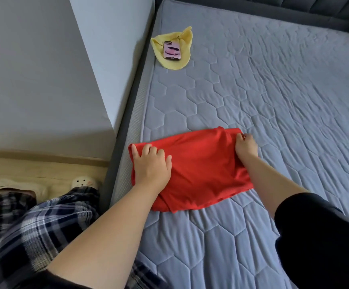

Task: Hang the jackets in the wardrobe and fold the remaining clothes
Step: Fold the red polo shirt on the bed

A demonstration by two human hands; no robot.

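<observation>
A red garment [198, 167], folded into a rough rectangle, lies on the near left part of the grey quilted mattress [273, 105]. My left hand [151, 164] presses on its left end, fingers spread and slightly bent near the far left corner. My right hand [245, 146] pinches the far right corner of the red cloth, fingers curled over the edge. A yellow cloth [185, 57] lies farther back by the mattress's left edge.
A pink phone [172, 50] rests on the yellow cloth. A white wall or cabinet side [44, 69] stands left of the bed. My plaid trousers [34, 226] and a white slipper [84, 181] are over the wooden floor at lower left. The dark headboard [294, 7] runs along the back.
</observation>
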